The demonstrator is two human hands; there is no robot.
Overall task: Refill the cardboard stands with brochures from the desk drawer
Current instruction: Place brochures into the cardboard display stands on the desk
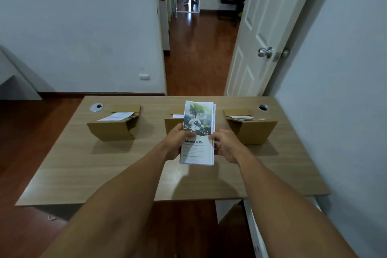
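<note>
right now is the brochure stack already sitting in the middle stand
No, both the left hand and right hand hold the brochure stack up before the middle stand.

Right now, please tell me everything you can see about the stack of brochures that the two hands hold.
The stack of brochures is a thin pile of tall, narrow printed sheets that look like glossy paper. The top cover shows a green tree over a globe, and below that a white panel reading "Liceria & Co." with small lines of text. It is held lengthwise above the desk, in front of the middle cardboard stand. The left hand grips its left edge; the fingers of the right hand pinch its right edge.
</note>
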